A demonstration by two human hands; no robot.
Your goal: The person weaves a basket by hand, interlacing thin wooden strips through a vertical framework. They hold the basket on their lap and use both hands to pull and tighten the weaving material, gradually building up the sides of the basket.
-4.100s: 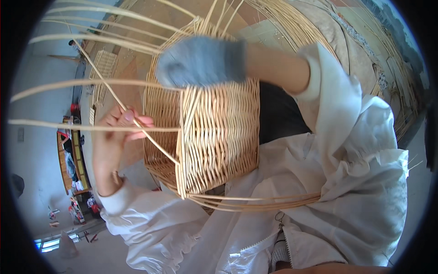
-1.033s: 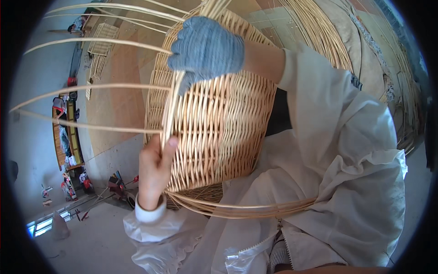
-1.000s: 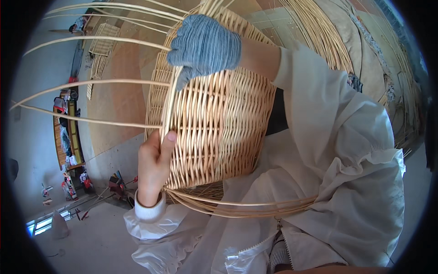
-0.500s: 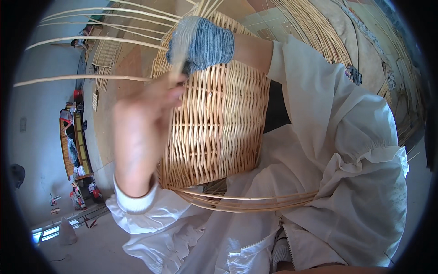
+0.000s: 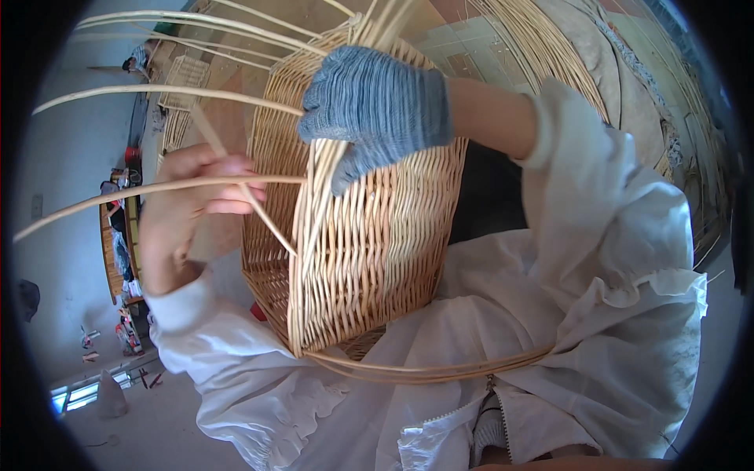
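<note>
A wicker basket [image 5: 377,251] of pale woven willow lies tilted on my lap, its opening turned to the left. My left hand [image 5: 179,196], bare, is left of the rim with its fingers pinched on a willow rod [image 5: 271,226], which slants down to the basket's edge. My right hand [image 5: 373,106], in a blue-grey knitted glove, is closed over the rim on a bunch of willow rods [image 5: 320,173]. Long loose rods [image 5: 188,91] stick out leftward from the rim; one passes in front of my left fingers. The glove hides part of the rim.
A bundle of long rods [image 5: 542,47] lies at the upper right beside a beige cloth [image 5: 620,102]. Bent rods [image 5: 440,367] cross my lap below the basket. A small woven piece [image 5: 184,81] and a wooden bench [image 5: 114,251] with things on it are at the left.
My left hand has moved left, away from the glove, with a rod in its fingers. My gloved right hand has shifted right and slightly down. The basket has turned, showing more of its inside.
</note>
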